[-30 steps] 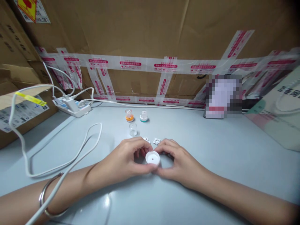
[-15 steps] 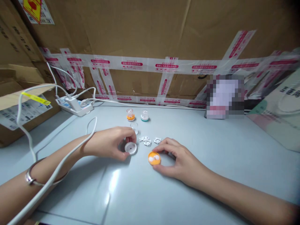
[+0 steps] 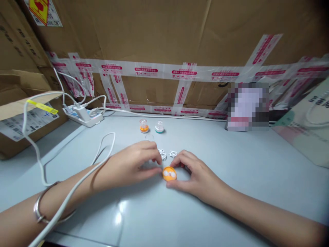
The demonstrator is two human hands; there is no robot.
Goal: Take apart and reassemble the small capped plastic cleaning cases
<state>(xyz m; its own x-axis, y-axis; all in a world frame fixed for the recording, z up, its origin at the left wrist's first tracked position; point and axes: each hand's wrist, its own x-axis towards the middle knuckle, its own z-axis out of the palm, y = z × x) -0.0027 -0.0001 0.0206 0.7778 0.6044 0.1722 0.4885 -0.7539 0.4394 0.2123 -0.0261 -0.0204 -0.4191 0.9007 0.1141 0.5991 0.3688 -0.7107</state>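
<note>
A round orange cap-like piece (image 3: pixel 166 178) with small white parts in its hollow sits between the thumb and fingers of my right hand (image 3: pixel 196 175), which steadies it at the table. From the left my left hand (image 3: pixel 140 161) reaches in, thumb and forefinger apart, the thumb tip close to the orange piece's left edge. Nothing shows between those left fingers. Just beyond the hands lie small white gear-like parts (image 3: pixel 173 154), some partly covered by my left fingers. Behind my left hand a clear plastic cup (image 3: pixel 149 137) is partly hidden.
Two small clear-topped pieces stand farther back, an orange-based one (image 3: pixel 144 127) and a teal-based one (image 3: pixel 159 127). A white cable (image 3: pixel 77 185) loops over my left forearm. A power strip (image 3: pixel 87 118) sits at back left, before taped cardboard (image 3: pixel 154 34).
My left hand has moved right, from around a white round disc to the orange piece's edge. That disc is no longer visible. My right hand stays on the orange piece.
</note>
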